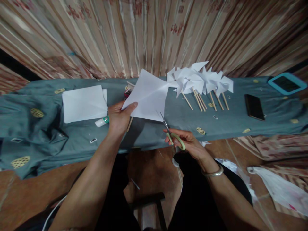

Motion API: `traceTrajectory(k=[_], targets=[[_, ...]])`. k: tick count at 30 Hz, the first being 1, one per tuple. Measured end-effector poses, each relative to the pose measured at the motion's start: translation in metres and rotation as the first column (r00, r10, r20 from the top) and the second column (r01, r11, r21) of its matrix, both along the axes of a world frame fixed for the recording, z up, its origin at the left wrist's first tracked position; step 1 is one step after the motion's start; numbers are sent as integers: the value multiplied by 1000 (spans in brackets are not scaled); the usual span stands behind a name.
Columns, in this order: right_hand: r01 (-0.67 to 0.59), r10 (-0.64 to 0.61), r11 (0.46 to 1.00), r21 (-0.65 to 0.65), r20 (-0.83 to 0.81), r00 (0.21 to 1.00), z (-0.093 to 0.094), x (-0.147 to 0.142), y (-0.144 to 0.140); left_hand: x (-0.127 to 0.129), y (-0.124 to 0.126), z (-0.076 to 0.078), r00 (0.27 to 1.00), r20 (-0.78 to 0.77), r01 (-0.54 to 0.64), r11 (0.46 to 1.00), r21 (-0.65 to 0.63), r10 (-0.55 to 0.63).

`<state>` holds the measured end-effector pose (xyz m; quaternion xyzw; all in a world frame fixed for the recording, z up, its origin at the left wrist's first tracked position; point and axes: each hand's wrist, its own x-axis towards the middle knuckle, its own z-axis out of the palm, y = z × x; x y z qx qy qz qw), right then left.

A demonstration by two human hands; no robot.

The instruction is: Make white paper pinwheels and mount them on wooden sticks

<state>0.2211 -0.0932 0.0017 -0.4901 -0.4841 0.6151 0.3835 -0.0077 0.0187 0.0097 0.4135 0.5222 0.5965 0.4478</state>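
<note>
My left hand [119,117] pinches a white paper sheet [148,96] by its lower left corner and holds it up over the table edge. My right hand [186,143] grips green-handled scissors [171,133], blades pointing up and left with their tips at the sheet's lower edge. A silver bangle sits on my right wrist. A stack of white paper [83,103] lies left of my left hand, with a glue stick [101,122] just beside it.
Several white paper pinwheels on wooden sticks [199,85] lie at the back right of the grey-green cloth-covered table [240,120]. A black phone [254,106] and a blue-cased tablet [287,83] lie farther right. Curtains hang behind. A plastic bag [281,189] lies on the floor.
</note>
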Motion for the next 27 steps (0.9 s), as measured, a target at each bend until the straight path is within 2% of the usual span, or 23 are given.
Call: traceTrajectory(k=[5,14,27], targets=[[-4,4,1000,7,16,1000,1,0,0,3,-3,0,999,-35,10,999,-30,-11],[-7,7,1000,-9,-6,1000,1,0,0,2,-3,-5,997,-75,30,1000,-2,-30],[8,-11,998,-57,-48,999,1,0,-1,1,-3,-6,998,-55,40,999,3,-40]])
